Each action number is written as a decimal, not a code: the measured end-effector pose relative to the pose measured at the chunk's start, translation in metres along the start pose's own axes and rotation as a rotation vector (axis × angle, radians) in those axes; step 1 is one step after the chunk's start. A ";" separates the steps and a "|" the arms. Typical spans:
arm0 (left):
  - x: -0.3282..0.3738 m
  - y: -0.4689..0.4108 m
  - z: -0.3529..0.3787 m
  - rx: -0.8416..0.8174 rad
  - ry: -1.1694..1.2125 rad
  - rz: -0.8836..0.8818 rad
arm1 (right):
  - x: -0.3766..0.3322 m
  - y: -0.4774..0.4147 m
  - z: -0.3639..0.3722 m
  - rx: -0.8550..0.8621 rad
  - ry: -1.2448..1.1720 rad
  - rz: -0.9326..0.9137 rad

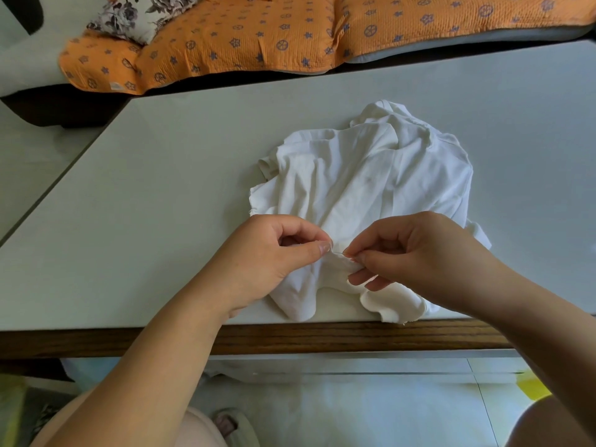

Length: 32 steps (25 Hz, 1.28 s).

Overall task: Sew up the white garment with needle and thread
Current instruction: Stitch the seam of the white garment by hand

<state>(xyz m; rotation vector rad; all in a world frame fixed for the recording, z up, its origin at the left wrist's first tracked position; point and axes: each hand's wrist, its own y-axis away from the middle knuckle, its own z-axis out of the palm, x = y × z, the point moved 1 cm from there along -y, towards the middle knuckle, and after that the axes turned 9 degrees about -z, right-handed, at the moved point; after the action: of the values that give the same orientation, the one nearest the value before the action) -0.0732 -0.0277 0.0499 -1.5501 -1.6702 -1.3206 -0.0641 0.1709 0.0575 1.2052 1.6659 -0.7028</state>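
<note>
Left hand [274,253] pinching garment [371,175], right hand [419,253] pinching needle [340,253]

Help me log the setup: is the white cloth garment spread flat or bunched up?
Bunched up: the white cloth garment lies crumpled in overlapping folds on the pale grey table, not smoothed flat.

the white garment [364,188] is soft, matt, creased cloth. under it the surface [161,188] looks smooth and matt, with a grained wood edge [290,338]. beyond the surface lies a puckered orange quilted cover [258,37].
</note>
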 end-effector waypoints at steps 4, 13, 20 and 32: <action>0.000 0.000 -0.001 -0.023 0.002 -0.022 | 0.001 0.000 0.000 -0.035 -0.006 -0.023; 0.005 0.000 0.003 -0.117 0.148 -0.078 | 0.003 -0.001 0.005 0.011 -0.166 -0.043; 0.002 -0.002 0.002 -0.147 0.220 -0.113 | 0.002 0.002 0.004 0.021 -0.051 -0.065; 0.001 -0.003 0.006 -0.166 0.352 -0.131 | 0.000 0.002 0.013 0.151 -0.196 -0.103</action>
<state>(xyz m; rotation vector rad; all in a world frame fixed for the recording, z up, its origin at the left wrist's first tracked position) -0.0744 -0.0211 0.0479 -1.2196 -1.4894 -1.7254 -0.0579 0.1608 0.0527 1.1210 1.5412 -0.9945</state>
